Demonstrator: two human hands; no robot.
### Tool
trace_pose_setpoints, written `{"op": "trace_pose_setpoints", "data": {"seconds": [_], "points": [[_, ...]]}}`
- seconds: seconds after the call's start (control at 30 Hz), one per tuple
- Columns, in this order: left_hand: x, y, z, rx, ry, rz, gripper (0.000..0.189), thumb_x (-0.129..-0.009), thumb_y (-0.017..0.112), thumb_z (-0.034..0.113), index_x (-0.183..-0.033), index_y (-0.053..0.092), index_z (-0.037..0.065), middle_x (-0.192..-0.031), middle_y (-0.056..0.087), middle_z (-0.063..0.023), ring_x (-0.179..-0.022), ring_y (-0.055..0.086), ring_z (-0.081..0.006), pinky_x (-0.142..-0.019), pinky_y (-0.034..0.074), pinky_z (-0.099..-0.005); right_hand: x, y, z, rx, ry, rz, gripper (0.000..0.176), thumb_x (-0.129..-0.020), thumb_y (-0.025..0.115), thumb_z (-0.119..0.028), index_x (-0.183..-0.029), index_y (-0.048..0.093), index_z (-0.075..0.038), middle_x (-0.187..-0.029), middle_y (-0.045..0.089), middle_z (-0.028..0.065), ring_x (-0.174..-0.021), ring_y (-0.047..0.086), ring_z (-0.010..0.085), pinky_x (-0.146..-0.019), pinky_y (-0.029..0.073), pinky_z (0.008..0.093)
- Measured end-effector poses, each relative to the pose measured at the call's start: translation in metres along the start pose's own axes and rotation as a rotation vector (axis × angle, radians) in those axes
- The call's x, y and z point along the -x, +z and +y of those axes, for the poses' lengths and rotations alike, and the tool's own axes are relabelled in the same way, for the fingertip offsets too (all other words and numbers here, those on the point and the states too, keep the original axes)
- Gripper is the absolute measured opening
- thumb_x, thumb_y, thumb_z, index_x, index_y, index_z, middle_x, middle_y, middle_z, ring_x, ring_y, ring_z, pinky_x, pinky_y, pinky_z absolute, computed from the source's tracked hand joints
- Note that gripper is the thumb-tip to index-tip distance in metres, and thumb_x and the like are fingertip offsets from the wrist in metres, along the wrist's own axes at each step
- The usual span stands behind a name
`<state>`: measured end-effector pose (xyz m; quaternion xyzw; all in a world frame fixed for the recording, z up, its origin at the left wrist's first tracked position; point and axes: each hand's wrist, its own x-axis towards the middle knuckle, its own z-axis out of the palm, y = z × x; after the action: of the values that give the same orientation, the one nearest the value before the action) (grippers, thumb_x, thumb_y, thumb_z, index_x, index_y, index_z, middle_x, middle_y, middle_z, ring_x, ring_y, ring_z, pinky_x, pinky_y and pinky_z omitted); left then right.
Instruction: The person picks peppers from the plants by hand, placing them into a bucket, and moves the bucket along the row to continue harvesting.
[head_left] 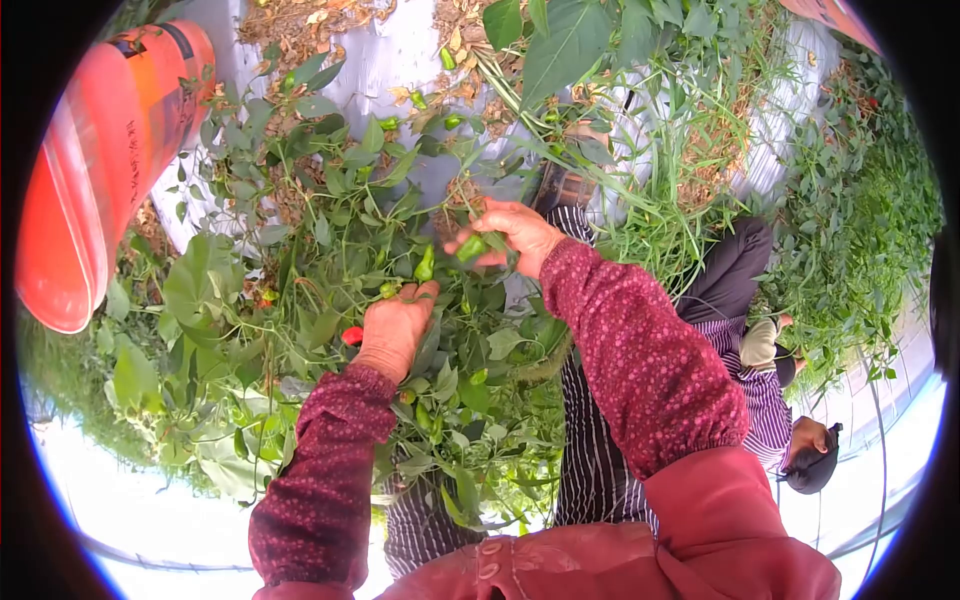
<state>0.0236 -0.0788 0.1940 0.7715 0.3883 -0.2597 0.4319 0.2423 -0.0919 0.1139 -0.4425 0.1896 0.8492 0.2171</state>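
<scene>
Foliage of a pepper plant (330, 230) fills the middle of the view. The right hand (512, 235), in a maroon sleeve, reaches in from the lower right, thumb and fingers closed on a green pepper (470, 247) among the stems. The left hand (395, 328) sits just below and to the left, back toward the camera, with its fingers curled into the leaves at a small pepper (389, 290). I cannot tell whether it grips that one. A long pepper (425, 264) hangs between the two hands. A red pepper (352, 336) shows just beside the left wrist. An orange container (100, 170) lies far left. A person in striped clothes (590, 460) is close by on the right.
</scene>
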Motion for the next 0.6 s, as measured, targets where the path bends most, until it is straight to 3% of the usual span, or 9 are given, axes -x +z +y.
{"op": "trace_pose_setpoints", "data": {"seconds": [0.13,0.2,0.23,0.4,0.6], "points": [[0.0,0.0,-0.001,0.014,-0.027,-0.052,0.037,-0.077,0.052,0.006,-0.113,0.055,0.012,-0.097,0.062,-0.0131,-0.086,0.063,-0.0288,-0.072,0.052,-0.0379,0.012,0.004,0.003,-0.186,0.052,0.071,0.02,-0.085,0.061,-0.021,-0.1,0.054,-0.009,-0.094,0.062,0.0062,-0.086,0.065,0.0286,-0.075,0.053,0.0419],[0.0,0.001,-0.001,0.025,-0.029,-0.047,0.038,-0.077,0.052,0.006,-0.114,0.054,0.012,-0.101,0.062,-0.0142,-0.088,0.063,-0.029,-0.074,0.052,-0.0376,0.021,0.003,0.003,-0.144,0.109,0.126,0.025,-0.087,0.062,-0.027,-0.101,0.054,-0.008,-0.09,0.06,0.004,-0.087,0.065,0.0263,-0.067,0.054,0.0331],[-0.001,-0.001,0.0,0.023,-0.047,-0.083,0.038,-0.077,0.052,0.006,-0.115,0.054,0.012,-0.104,0.062,-0.015,-0.09,0.063,-0.0292,-0.075,0.052,-0.0374,0.028,0.011,0.007,-0.181,0.011,0.114,0.027,-0.088,0.061,-0.028,-0.105,0.054,-0.008,-0.091,0.061,0.004,-0.086,0.063,0.0203,-0.059,0.05,0.0258],[-0.003,-0.001,0.001,0.006,-0.051,-0.062,0.038,-0.078,0.051,0.006,-0.115,0.054,0.012,-0.102,0.062,-0.0143,-0.089,0.063,-0.0289,-0.075,0.052,-0.0372,0.025,-0.006,0.023,-0.247,-0.061,0.002,0.028,-0.09,0.058,-0.028,-0.111,0.054,-0.009,-0.094,0.062,0.0036,-0.078,0.058,0.0142,-0.059,0.046,0.0267],[-0.001,0.002,0.001,0.015,-0.056,-0.049,0.035,-0.077,0.052,0.005,-0.112,0.055,0.013,-0.095,0.063,-0.0111,-0.085,0.063,-0.0281,-0.071,0.052,-0.0372,0.048,-0.001,0.026,0.036,0.071,0.144,0.03,-0.09,0.057,-0.034,-0.108,0.054,-0.009,-0.083,0.059,0.0036,-0.066,0.055,0.0112,-0.057,0.045,0.028]]}}
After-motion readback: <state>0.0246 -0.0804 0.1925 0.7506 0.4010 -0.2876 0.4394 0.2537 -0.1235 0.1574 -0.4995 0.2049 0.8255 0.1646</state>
